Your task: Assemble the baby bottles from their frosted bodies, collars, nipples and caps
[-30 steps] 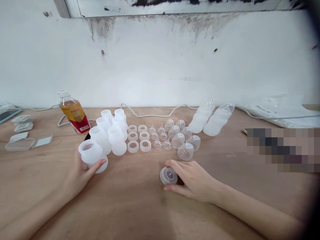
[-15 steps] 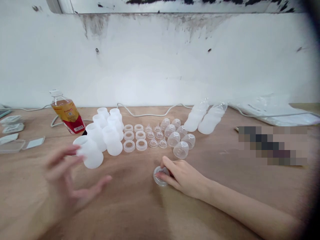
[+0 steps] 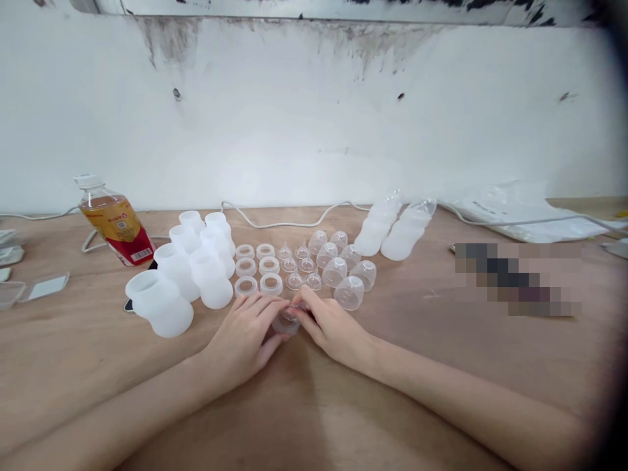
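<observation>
Both my hands meet at the front middle of the table around a translucent bottle collar ring [image 3: 286, 325]. My left hand [image 3: 245, 333] curls about the ring's left side, fingers over the top and thumb at the near edge. From the right, my right hand [image 3: 336, 327] pinches a clear nipple [image 3: 296, 306] at the top of the ring; fingers hide most of it. Just beyond stand rows of loose collar rings [image 3: 271, 284], clear nipples [image 3: 294, 281] and clear dome caps [image 3: 349, 293]. White open-necked baby bottles [image 3: 169, 307] are grouped to the left.
Two capped baby bottles [image 3: 405, 232] lean at the back right, near a plastic bag [image 3: 520, 212]. A drink bottle [image 3: 118, 222] stands back left, with a clear case [image 3: 49, 286] beside it. A white cable [image 3: 284, 226] runs along the wall. A blurred-out object [image 3: 510, 275] lies right.
My left hand has come right from beside the white bottles and closed on the ring. My right hand has moved slightly left and up with the ring and nipple. The view has shifted a little.
</observation>
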Demonstrator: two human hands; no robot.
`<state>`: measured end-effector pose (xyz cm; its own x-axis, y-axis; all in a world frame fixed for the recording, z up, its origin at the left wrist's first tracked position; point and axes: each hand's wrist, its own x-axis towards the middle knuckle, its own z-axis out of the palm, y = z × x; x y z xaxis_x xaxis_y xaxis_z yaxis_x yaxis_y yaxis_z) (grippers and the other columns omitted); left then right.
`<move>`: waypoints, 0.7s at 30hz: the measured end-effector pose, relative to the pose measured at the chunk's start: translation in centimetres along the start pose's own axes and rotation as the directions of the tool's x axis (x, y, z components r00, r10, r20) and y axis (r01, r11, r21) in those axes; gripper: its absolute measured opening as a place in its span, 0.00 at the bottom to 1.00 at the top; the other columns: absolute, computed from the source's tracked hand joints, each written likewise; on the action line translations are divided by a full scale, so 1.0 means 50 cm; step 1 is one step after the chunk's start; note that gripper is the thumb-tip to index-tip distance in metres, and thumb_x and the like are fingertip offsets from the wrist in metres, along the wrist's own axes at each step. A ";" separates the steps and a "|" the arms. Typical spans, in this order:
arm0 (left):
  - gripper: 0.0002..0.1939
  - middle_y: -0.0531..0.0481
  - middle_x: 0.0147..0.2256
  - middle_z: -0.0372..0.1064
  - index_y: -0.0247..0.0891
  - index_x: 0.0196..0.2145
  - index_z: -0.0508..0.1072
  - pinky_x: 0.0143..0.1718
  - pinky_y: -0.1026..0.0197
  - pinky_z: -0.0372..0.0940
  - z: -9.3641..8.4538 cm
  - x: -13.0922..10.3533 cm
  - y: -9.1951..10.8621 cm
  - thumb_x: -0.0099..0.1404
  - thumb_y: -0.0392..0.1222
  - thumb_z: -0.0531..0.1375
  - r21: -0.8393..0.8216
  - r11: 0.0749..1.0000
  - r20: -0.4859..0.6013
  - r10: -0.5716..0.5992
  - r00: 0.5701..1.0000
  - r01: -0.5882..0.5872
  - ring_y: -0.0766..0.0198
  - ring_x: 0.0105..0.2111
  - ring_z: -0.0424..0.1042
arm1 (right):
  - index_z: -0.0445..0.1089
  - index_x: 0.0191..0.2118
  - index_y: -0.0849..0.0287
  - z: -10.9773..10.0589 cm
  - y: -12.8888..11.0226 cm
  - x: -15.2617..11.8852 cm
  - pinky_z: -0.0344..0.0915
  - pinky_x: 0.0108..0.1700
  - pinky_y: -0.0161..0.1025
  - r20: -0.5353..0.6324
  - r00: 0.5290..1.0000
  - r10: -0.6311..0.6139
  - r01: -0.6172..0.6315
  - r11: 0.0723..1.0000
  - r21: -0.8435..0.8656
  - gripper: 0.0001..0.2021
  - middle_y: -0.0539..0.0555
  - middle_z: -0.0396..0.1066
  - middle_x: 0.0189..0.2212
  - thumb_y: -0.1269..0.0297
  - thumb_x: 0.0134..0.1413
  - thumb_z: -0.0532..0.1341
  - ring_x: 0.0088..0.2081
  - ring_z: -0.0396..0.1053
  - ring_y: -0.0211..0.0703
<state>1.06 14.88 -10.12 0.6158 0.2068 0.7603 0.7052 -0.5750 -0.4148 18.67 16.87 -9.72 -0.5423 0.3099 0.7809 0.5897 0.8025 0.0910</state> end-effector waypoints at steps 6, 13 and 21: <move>0.12 0.46 0.42 0.66 0.35 0.43 0.66 0.38 0.55 0.57 0.012 -0.012 -0.003 0.61 0.35 0.50 0.250 0.968 -0.114 0.065 0.991 -0.035 0.57 0.42 0.63 | 0.54 0.35 0.59 0.001 -0.004 -0.007 0.57 0.26 0.34 -0.126 0.987 0.099 -0.119 0.978 -0.169 0.08 0.51 0.67 0.25 0.60 0.59 0.45 0.26 0.67 0.41; 0.14 0.43 0.41 0.66 0.32 0.37 0.69 0.36 0.54 0.58 0.006 -0.015 0.000 0.60 0.44 0.52 0.431 0.902 -0.215 0.078 0.973 0.023 0.53 0.41 0.63 | 0.57 0.38 0.61 -0.009 -0.001 -0.002 0.58 0.28 0.36 -0.181 0.970 0.161 -0.210 0.932 -0.296 0.10 0.52 0.68 0.27 0.60 0.58 0.47 0.28 0.67 0.42; 0.11 0.43 0.41 0.66 0.33 0.36 0.69 0.37 0.54 0.57 0.013 -0.014 -0.004 0.59 0.41 0.52 0.415 0.905 -0.216 -0.006 0.976 0.097 0.53 0.41 0.63 | 0.60 0.43 0.59 -0.008 0.001 0.004 0.59 0.30 0.37 -0.162 0.976 0.144 -0.198 0.895 -0.399 0.12 0.54 0.69 0.35 0.59 0.57 0.48 0.32 0.68 0.43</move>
<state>0.69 15.37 -10.89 0.5212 0.0340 0.8528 0.8436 -0.1717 -0.5088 18.81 16.78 -9.32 -0.3474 0.3353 0.8757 0.8742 0.4536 0.1732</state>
